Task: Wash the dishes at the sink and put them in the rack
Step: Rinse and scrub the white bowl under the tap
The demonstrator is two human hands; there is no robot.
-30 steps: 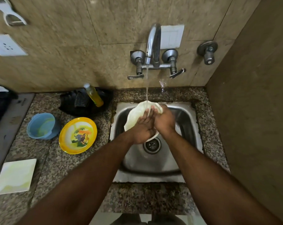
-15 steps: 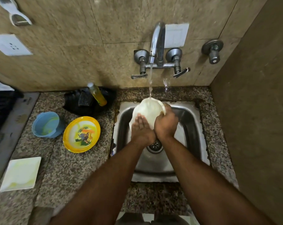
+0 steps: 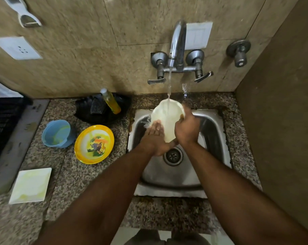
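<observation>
I hold the white plate (image 3: 167, 119) tilted over the back of the sink (image 3: 211, 131), under the tap's (image 3: 178, 45) running water. My right hand (image 3: 186, 129) grips its right rim, fingers curled round it; my left hand (image 3: 155, 137) lies flat on its face, fingers straight. On the counter's (image 3: 70, 174) left side sit a yellow plate (image 3: 94, 144), blue cup (image 3: 57, 133) and square white plate (image 3: 30, 185).

no readable text, labels, or numbers
</observation>
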